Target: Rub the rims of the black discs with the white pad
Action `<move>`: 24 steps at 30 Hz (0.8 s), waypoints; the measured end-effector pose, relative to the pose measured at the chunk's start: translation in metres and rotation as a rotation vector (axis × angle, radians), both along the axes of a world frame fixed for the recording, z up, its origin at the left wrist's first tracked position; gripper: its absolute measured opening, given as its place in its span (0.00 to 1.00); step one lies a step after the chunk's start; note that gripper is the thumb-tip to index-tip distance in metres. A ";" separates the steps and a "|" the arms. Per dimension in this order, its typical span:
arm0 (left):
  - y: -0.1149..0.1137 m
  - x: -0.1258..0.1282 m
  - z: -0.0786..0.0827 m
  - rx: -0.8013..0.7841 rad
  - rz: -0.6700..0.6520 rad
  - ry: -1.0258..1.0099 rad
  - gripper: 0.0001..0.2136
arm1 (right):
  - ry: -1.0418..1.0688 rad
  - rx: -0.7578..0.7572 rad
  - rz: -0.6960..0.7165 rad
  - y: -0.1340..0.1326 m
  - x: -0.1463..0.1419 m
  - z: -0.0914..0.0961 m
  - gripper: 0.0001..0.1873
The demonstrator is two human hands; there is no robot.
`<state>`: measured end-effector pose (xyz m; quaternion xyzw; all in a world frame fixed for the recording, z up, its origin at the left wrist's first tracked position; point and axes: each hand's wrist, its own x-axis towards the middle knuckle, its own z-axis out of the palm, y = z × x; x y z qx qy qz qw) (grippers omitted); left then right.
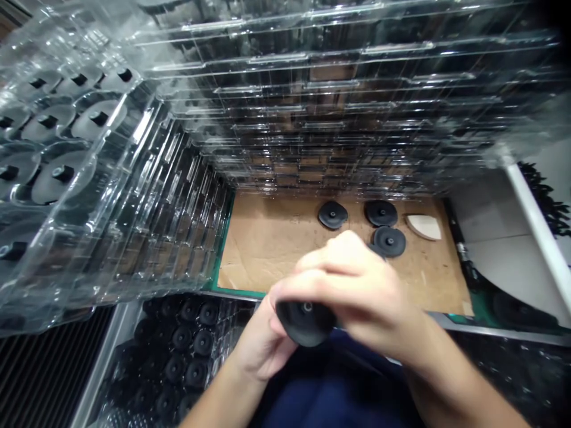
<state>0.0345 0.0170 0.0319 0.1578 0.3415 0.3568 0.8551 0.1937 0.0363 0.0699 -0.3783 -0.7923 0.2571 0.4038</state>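
Note:
Close to my body, a round black part (307,326) with a small hub at its centre is held between both hands. My left hand (263,342) grips it along its left edge. My right hand (352,282) is curled over its top and right side, hiding part of it; the fingers are slightly blurred. Beyond the hands, similar black parts lie on a sheet of cardboard (263,238): one alone (332,214), and a pair to the right, a rear one (380,213) and a front one (389,241). The front one is partly close behind my right hand.
Tall stacks of clear plastic trays rise at the back (312,119) and left (169,196); the left stack's top tray holds several black-stemmed parts. A pale wedge-shaped piece (423,226) lies on the cardboard's right. Lower left, a tray of black parts (178,351) sits below the table edge.

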 end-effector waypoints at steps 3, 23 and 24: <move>-0.001 -0.003 -0.003 0.019 0.031 -0.142 0.22 | 0.043 -0.163 -0.343 -0.004 0.009 -0.020 0.13; 0.000 -0.011 -0.006 0.087 -0.036 -0.008 0.27 | -0.218 0.056 -0.106 -0.019 -0.001 0.010 0.15; 0.000 -0.011 -0.006 0.083 -0.042 0.021 0.28 | -0.280 0.008 -0.141 -0.018 -0.001 0.011 0.16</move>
